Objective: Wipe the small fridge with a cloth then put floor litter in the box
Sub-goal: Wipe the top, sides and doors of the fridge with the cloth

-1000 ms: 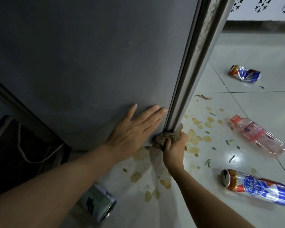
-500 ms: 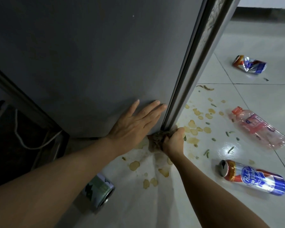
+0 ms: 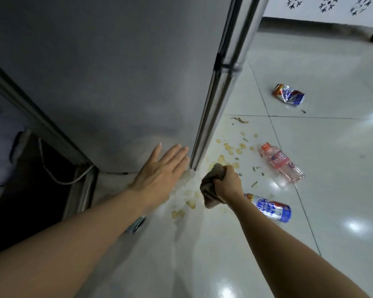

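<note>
While the cloth (image 3: 211,186) sits bunched in your right hand (image 3: 227,183), with the fingers curled tightly round it and a loose end hanging below the fist, it is off the small fridge (image 3: 116,82), held just beside the bottom corner of the door edge and above the stained floor (image 3: 224,254). Judging by that, the wiping step looks close to done at this low corner, so finish it properly: spread the cloth flatter against your palm before you press it back, because a tight wad only touches on one small spot and skips the groove along the metal trim. Draw it along the edge in one direction rather than scrubbing, and keep the hanging end clear of the yellowish spills on the tiles, or you will carry that dirt back onto the grey panel. Your left hand (image 3: 162,171) lies open and flat on the side panel near its lower edge, fingers straight and together; keep it there as a brace so the fridge does not shift under pressure. Around you the litter waits: a blue and red can (image 3: 271,208) just beside your right wrist, a pink-labelled plastic bottle (image 3: 282,163) further out, a crushed can (image 3: 289,96) well apart near the far tile joint, and another can (image 3: 136,225) partly hidden under your left forearm. No box is in view.
</note>
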Available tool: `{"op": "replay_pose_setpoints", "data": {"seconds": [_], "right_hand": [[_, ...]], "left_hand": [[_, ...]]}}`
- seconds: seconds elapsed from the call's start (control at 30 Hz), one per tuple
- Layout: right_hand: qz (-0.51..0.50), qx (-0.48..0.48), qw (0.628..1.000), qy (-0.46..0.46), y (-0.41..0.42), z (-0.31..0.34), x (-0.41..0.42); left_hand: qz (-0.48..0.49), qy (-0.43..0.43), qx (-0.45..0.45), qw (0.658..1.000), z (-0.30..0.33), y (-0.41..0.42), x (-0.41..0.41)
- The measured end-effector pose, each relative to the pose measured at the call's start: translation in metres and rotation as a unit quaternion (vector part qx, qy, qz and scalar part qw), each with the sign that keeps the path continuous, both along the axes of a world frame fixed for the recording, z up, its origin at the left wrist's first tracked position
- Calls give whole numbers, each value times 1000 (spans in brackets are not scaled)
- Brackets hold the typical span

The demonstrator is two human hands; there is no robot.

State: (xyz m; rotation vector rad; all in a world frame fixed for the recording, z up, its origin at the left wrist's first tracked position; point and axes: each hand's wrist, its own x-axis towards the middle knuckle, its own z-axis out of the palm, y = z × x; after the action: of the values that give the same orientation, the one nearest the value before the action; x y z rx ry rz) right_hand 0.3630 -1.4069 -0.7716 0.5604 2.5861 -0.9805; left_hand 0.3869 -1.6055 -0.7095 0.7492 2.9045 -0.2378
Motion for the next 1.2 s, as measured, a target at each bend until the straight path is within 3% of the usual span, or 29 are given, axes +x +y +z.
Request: {"op": "replay_pose_setpoints", "data": {"seconds": [0.37,0.63,0.93,1.2], "right_hand": [[-19,-48,998,23,39,259,33],[-31,-68,996,46,84,418,38],[38,-86,992,89,152,524,15],[112,-83,985,105,185,567,-43]], "left_hand": [[44,-42,87,994,248,47,25],[60,-40,127,989,394,93,11],[129,-10,132,983,492,156,-19],[216,-32,166,962,536,187,-57]]}}
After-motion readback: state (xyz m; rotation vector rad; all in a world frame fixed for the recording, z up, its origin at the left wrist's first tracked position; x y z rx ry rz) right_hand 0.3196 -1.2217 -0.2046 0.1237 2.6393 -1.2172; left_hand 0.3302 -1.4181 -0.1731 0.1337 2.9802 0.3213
